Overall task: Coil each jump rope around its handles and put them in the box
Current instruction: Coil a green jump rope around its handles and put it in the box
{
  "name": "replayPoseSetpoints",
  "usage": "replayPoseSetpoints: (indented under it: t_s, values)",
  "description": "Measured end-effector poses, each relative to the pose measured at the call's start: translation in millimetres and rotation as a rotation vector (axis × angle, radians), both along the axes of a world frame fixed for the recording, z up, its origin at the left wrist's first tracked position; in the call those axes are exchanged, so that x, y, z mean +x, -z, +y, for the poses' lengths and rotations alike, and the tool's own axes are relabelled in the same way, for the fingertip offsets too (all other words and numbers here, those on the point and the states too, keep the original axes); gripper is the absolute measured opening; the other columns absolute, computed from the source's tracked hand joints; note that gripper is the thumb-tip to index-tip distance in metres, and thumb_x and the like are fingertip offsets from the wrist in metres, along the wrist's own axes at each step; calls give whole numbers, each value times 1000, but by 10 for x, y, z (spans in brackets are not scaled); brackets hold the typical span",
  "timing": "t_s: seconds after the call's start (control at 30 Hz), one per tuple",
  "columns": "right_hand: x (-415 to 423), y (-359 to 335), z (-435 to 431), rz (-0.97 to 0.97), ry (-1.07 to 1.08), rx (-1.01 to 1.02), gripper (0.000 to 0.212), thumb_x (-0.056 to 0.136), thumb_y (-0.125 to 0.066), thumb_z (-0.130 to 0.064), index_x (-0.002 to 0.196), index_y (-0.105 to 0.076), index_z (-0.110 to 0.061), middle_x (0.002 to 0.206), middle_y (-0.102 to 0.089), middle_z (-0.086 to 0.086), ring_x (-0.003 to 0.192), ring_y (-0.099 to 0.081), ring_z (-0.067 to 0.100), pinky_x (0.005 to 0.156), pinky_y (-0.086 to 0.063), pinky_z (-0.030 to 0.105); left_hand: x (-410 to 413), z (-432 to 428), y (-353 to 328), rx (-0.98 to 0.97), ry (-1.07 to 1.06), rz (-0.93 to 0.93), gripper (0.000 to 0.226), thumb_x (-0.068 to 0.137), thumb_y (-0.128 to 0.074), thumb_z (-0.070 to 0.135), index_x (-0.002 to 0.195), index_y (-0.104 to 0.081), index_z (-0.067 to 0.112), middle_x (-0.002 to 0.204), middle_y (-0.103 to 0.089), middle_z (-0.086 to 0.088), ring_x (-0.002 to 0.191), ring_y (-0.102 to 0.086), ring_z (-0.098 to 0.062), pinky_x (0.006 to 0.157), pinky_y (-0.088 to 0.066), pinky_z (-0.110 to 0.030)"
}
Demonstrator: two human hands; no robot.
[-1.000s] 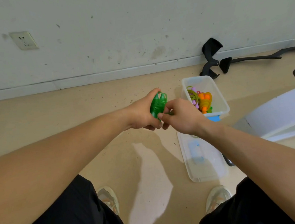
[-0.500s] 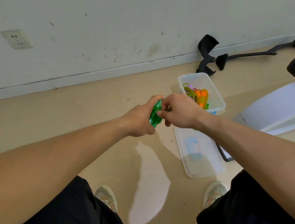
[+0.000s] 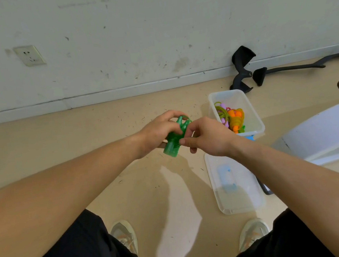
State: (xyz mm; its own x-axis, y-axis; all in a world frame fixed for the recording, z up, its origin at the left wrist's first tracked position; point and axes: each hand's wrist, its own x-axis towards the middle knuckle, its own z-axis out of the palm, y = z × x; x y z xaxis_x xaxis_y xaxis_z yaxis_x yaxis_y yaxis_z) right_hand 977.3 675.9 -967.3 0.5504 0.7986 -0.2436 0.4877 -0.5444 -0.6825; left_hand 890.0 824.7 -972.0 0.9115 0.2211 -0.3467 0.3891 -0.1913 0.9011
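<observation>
A green jump rope (image 3: 174, 140), its two handles held together with cord wound round them, hangs in front of me above the floor. My left hand (image 3: 158, 130) grips the handles from the left. My right hand (image 3: 206, 136) pinches the green cord at the bundle's right side. A clear plastic box (image 3: 255, 118) stands on the floor just right of my hands. Inside it lie coiled ropes in orange, yellow-green and pink (image 3: 232, 116).
The box's clear lid (image 3: 234, 186) lies flat on the floor under my right forearm. Black chair parts (image 3: 241, 68) rest against the wall behind the box. A white curved panel (image 3: 324, 133) sits at the right. My shoes (image 3: 125, 234) are at the bottom.
The green bundle has turned so its handle ends point down and left, and more of it shows below my left hand. My right hand shifted along the cord.
</observation>
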Motion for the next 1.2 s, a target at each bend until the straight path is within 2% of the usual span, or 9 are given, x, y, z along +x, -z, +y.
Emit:
replayPoseSetpoints:
  t_s: [0.1, 0.23, 0.33, 0.47, 0.63, 0.83, 1.0, 1.13, 1.2]
  values:
    - [7, -2, 14, -4, -15, -3, 24, 91, -71, -32, 70, -66, -21, 54, -61, -9, 44, -47, -3, 43, -32, 10, 8, 1, 75, 72, -36, -43, 16, 101, -54, 34, 112, -62, 24, 98, -72, 5, 85, -68, -13, 81, -54, -36]
    - [25, -42, 24, 69, -54, -79, 6, 90, -69, -24, 93, -66, -19, 69, -64, -5, 50, -50, 3, 42, -37, 12, 23, 81, 154, 139, -79, -44, 20, 97, -62, 29, 114, -62, 18, 105, -73, 1, 99, -69, -19, 93, -55, -44]
    - [94, -102, -27, 118, -39, -160, 12, 92, -62, -16, 101, -55, -21, 78, -64, -1, 59, -50, 10, 48, -41, 18, 26, 123, 144, 118, -83, -45, 15, 98, -61, 23, 107, -65, 11, 103, -74, -5, 103, -69, -23, 98, -53, -47]
    - [114, -167, -84, 321, -29, -193, 17, 92, -49, -5, 98, -60, -17, 76, -56, 4, 58, -49, 18, 56, -52, 28, 24, 105, 109, 77, -86, -49, 13, 97, -62, 17, 108, -66, 11, 107, -72, -8, 103, -69, -26, 90, -58, -44]
    - [101, -195, -106, 681, 22, -53, 25, 94, -43, 6, 97, -67, -2, 75, -61, 12, 63, -66, 26, 72, -61, 38, 6, 82, 100, 97, -87, -43, 18, 94, -67, 14, 110, -60, 20, 111, -70, -2, 98, -70, -22, 78, -62, -40]
    - [135, -225, -130, 726, -1, -86, 25, 94, -45, -2, 94, -70, -6, 63, -55, 7, 56, -58, 23, 78, -60, 46, 26, 78, 89, 169, -48, 6, 17, 93, -68, 16, 108, -60, 16, 110, -67, -4, 95, -68, -21, 75, -59, -32]
    - [139, -257, -144, 837, -2, -83, 33, 92, -36, -3, 98, -68, -4, 84, -70, 18, 65, -66, 26, 72, -59, 38, 18, 59, 92, 224, -17, 24, 15, 92, -69, 17, 103, -61, 21, 114, -65, -2, 96, -65, -16, 77, -55, -28]
    - [175, -254, -154, 1033, -66, 0, 49, 88, -24, -1, 109, -68, 0, 110, -71, 25, 94, -71, 32, 91, -55, 43, -1, 51, 85, 277, 16, 21, 16, 90, -69, 16, 104, -62, 20, 114, -65, 0, 91, -64, -10, 67, -48, -18]
    - [170, -235, -159, 1069, -99, 44, 49, 92, -23, 0, 121, -63, 1, 120, -69, 22, 109, -68, 31, 99, -51, 43, -11, 58, 82, 294, 31, 22, 19, 89, -67, 13, 106, -63, 21, 117, -65, 1, 103, -62, -10, 70, -48, -17]
